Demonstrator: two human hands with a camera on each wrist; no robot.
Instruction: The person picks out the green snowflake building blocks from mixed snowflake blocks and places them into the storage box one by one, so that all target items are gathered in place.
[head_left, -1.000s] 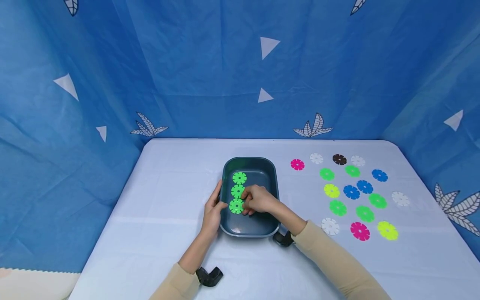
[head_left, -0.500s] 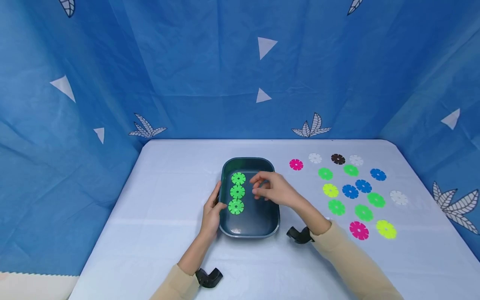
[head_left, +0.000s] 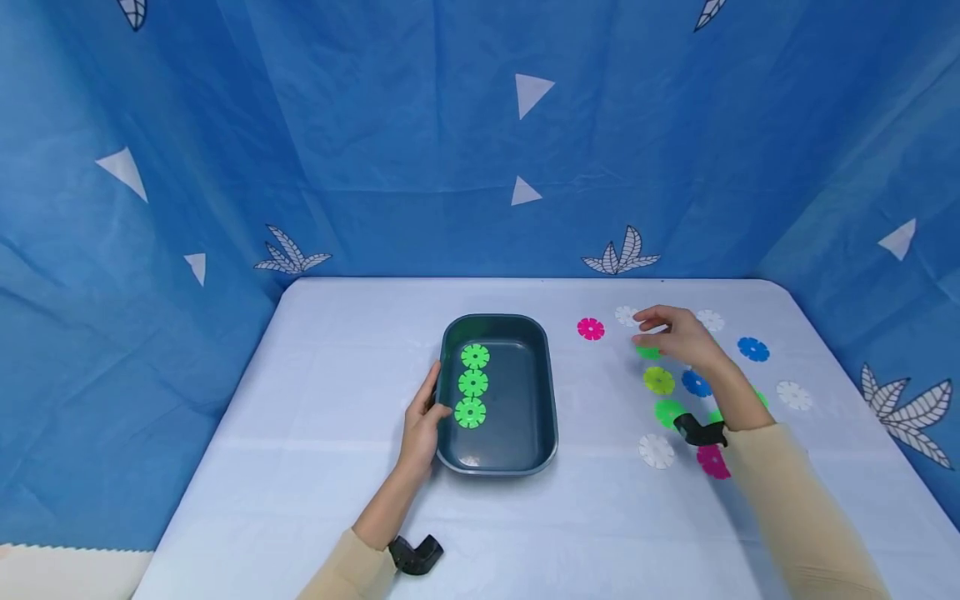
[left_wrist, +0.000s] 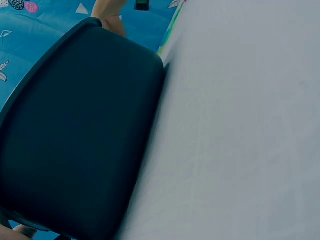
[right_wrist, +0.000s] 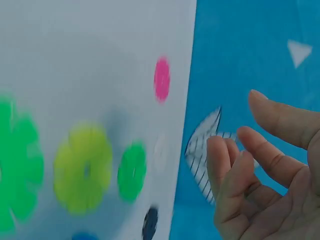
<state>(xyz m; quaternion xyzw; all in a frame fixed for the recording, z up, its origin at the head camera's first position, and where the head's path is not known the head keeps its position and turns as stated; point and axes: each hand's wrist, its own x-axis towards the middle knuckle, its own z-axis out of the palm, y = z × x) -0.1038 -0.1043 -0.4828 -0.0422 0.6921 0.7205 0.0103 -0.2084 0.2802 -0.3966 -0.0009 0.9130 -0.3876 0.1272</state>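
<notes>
My left hand [head_left: 421, 427] grips the left side of a dark blue-grey plastic tray [head_left: 517, 421], thumb over the rim. In the left wrist view the tray's outer wall [left_wrist: 75, 135] fills the left. Three green notched discs lie in a column inside the tray: a far one [head_left: 475, 357], a middle one [head_left: 472, 383] and a near one [head_left: 470, 412]. Over the loose discs on the right hovers my right hand [head_left: 684, 340], thumb and fingers apart, holding nothing. Close below it are a green disc [head_left: 648, 353] and a white disc [head_left: 626, 316].
Around the right hand lie several more notched discs: pink [head_left: 590, 329], yellow [head_left: 658, 381], blue [head_left: 753, 349] and white [head_left: 656, 451]. My right arm covers some. A blue patterned curtain [head_left: 420, 150] stands behind the white table [head_left: 322, 375].
My right hand has left the tray and moved right, over the loose discs. The left hand stays on the tray, and the three green discs inside have not shifted.
</notes>
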